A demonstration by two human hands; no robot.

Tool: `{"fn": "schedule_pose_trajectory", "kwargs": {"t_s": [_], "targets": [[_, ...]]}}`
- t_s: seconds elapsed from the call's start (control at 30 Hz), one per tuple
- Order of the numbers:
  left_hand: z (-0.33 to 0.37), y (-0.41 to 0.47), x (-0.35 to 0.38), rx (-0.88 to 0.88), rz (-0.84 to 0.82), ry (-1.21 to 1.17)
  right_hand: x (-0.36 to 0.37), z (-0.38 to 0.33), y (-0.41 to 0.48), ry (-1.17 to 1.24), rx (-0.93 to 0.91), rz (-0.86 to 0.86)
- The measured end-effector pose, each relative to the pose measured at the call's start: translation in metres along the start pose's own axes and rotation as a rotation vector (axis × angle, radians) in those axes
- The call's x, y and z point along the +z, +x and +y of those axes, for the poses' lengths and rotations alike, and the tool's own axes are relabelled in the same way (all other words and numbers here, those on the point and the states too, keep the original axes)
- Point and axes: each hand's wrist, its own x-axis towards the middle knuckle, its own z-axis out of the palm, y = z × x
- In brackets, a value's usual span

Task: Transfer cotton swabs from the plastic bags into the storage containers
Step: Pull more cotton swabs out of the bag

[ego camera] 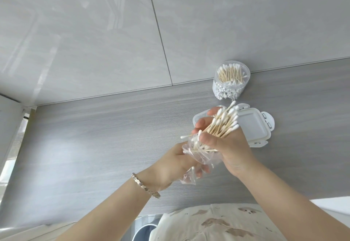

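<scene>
A pale tiled wall (94, 32) fills the upper view and meets a grey wood-grain surface (94, 146) below it. Both hands work above this surface, close together.

The right hand (223, 142) grips a thick bundle of cotton swabs (223, 125), its fingers and thumb wrapped round the wooden stems. The white tips fan out above the fist, and the lower ends lie inside the mouth of a clear plastic bag (197, 157). The left hand (170, 167) holds that bag from below with curled fingers, and a metal bracelet (145, 185) sits on its wrist.

Just behind the right hand a white box (255, 125) rests on the surface with its clip flaps splayed outward. The hand hides part of it, so I cannot tell whether its lid is on. Farther back, against the wall, stands a round jar (232, 81) of clear plastic, open at the top and already packed with swabs.

The step in hand looks like drawing the bundle out of the bag. Next, the right hand probably has to lift the stems clear while the left hand holds the film back. The bundle then has to be kept tight and aligned on its way to a container, and the white box seems the likelier target. A few stems stick out sideways and could snag or drop.
</scene>
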Motion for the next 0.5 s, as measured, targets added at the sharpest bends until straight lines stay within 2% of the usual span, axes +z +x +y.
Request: {"fn": "schedule_pose_trajectory", "kwargs": {"t_s": [0.13, 0.2, 0.3, 0.37, 0.5], "targets": [[0.0017, -0.0005, -0.0003, -0.064, -0.042, -0.132, 0.0001, 0.0023, -0.0022, 0.023, 0.010, -0.077], [0.0030, -0.0013, -0.0001, -0.082, -0.046, -0.163, 0.0006, 0.0012, -0.0033, -0.042, 0.026, -0.066], [0.0033, -0.0004, 0.0016, -0.082, -0.057, -0.140, 0.0025, 0.0031, -0.0026, -0.201, 0.027, 0.070], [0.0039, 0.0007, 0.0019, -0.076, -0.057, -0.088, 0.0025, 0.0034, -0.0013, -0.186, 0.016, 0.123], [0.0041, 0.0017, -0.0014, -0.097, -0.091, 0.045, 0.0021, 0.0009, -0.0004, -0.126, 0.040, 0.053]]}}
